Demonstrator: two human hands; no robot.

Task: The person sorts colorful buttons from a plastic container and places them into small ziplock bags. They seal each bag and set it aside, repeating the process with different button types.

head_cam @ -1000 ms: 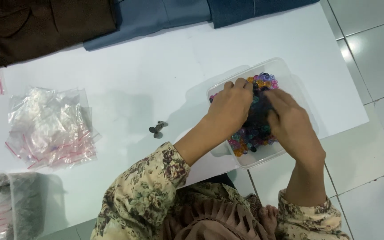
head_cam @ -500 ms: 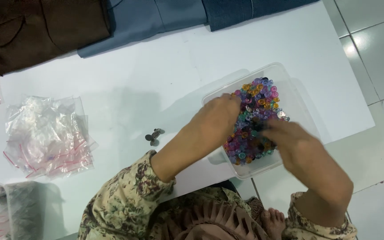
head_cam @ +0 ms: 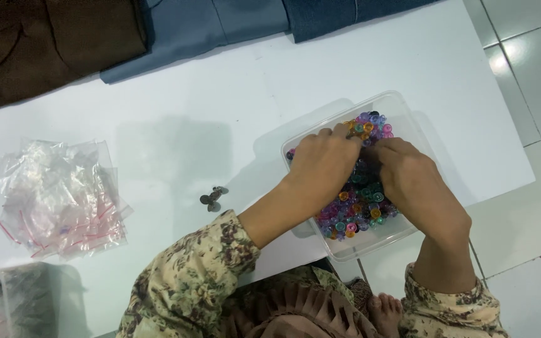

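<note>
A white surface (head_cam: 233, 112) carries a clear plastic box (head_cam: 408, 119) at its near right edge, filled with small round beads (head_cam: 357, 216) in purple, orange, teal and pink. Left of it lies a heap of small clear zip bags (head_cam: 57, 197). Both hands reach into the box, knuckles up: the left hand (head_cam: 325, 164) and right hand (head_cam: 411, 178) meet fingertip to fingertip over the beads, fingers curled; whether they pinch anything cannot be told.

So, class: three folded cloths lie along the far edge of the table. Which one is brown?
The brown cloth at the far left corner. The other two, a grey-blue cloth beside it and a dark blue cloth further right, are both blue.
</note>
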